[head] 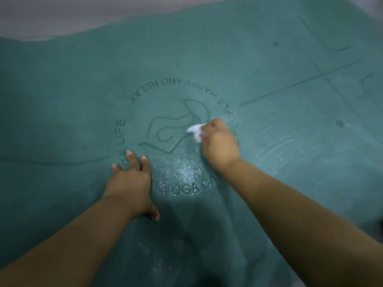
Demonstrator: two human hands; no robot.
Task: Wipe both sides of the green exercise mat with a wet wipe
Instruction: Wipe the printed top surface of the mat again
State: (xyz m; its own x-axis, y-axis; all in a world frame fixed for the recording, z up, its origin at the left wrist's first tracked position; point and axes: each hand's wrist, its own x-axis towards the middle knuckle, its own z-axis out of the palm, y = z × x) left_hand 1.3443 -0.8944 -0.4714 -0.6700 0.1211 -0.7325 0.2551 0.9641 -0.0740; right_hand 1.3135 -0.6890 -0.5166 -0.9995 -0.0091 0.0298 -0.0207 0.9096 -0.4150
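The green exercise mat (269,183) is spread flat and fills nearly the whole head view; its far edge runs across the top from lower left to upper right, and its long axis appears to stretch from left to right, though neither short end is shown. A strip of pale floor (62,15) is seen beyond that edge.

At the left, the left hand (130,183) is laid palm down on the mat, fingers straight and spread, the thumb turned toward the near side; nothing is held in this grip. Just beyond its fingertips the letters "LIFE" are read on the printed circular emblem (172,129), whose lettering ring also carries "HAPPY AND RELAX" on the far side and "YOGA" close to the right of the left hand. A line drawing is enclosed at the ring's centre.

Between the two hands a wet, glossy patch (182,168) is seen on the mat.

To the right, the right hand (219,141) is curled round a crumpled white wet wipe (195,132), which sticks out on the left of this grip and is pressed to the mat at the emblem's right side. The hand is slightly blurred. Further right of it, faint wet streaks and printed alignment lines (300,83) are seen.
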